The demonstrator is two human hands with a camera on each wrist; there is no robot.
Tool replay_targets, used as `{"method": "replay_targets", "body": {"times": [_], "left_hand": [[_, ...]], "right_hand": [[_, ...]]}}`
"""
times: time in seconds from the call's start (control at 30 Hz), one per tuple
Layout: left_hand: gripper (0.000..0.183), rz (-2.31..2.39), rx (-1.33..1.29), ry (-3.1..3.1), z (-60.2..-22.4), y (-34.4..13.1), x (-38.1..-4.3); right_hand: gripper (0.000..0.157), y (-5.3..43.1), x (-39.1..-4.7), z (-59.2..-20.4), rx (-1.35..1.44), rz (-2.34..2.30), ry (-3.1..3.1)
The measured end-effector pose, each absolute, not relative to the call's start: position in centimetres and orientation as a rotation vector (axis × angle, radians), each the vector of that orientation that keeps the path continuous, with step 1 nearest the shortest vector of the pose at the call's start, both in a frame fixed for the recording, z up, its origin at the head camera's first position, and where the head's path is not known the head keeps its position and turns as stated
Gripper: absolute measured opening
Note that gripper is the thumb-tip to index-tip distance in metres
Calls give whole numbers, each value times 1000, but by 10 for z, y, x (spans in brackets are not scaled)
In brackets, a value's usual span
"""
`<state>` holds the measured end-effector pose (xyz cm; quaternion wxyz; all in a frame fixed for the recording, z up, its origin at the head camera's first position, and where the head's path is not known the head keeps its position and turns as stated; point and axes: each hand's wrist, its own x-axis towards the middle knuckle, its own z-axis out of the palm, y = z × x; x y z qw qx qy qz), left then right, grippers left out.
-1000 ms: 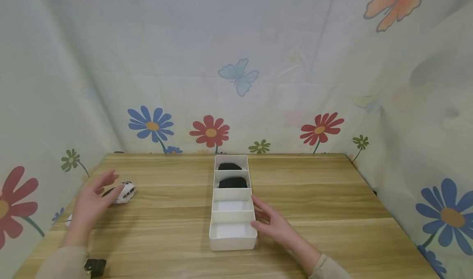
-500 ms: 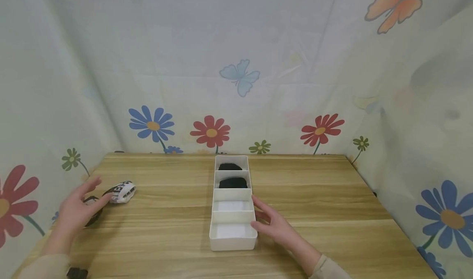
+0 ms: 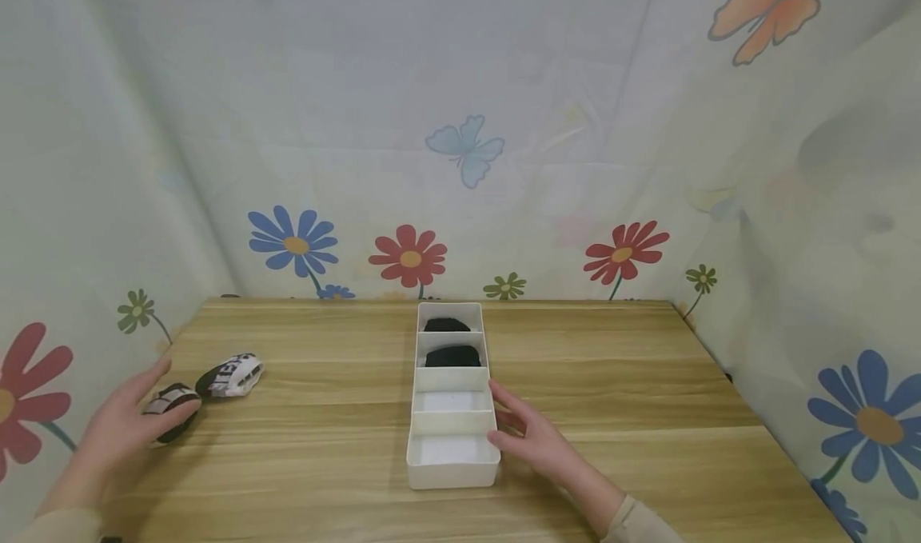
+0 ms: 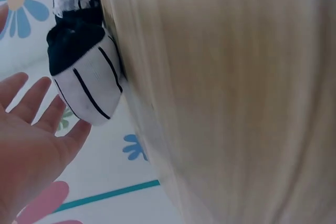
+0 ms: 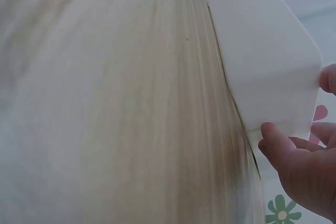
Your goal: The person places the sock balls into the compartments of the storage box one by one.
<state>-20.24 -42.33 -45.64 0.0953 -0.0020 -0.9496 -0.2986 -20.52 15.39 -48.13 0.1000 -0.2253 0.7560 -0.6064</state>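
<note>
At the table's left side, my left hand reaches round a rolled pair of socks, white with black stripes and a black end. The left wrist view shows its fingers spread beside these striped socks, fingertips close to the cloth. Just beyond lies a second rolled pair, white with dark lettering. A long white divided box stands mid-table, with black rolled cloth bundles in its two far compartments. My right hand touches the box's right wall with loosely extended fingers.
The wooden table runs back to a flower-printed curtain, which also hangs on both sides. The box's two near compartments show their white floors.
My left hand has moved left and toward me, from the lettered socks to the striped ones, uncovering both pairs. The right hand and the box have stayed in place.
</note>
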Motion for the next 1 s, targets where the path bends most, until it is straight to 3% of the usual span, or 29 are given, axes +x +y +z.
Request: {"method": "replay_targets", "body": {"times": [0.43,1.0], "left_hand": [[104,-962,-116,-2855,-470,-437,-202],[102,-1022,-99,-2954,-472,-449,-198]], "right_hand": [[72,154,-206,-482,-680,-1790,2229],[73,154,-206,-480,-679,-1790,2223]]}}
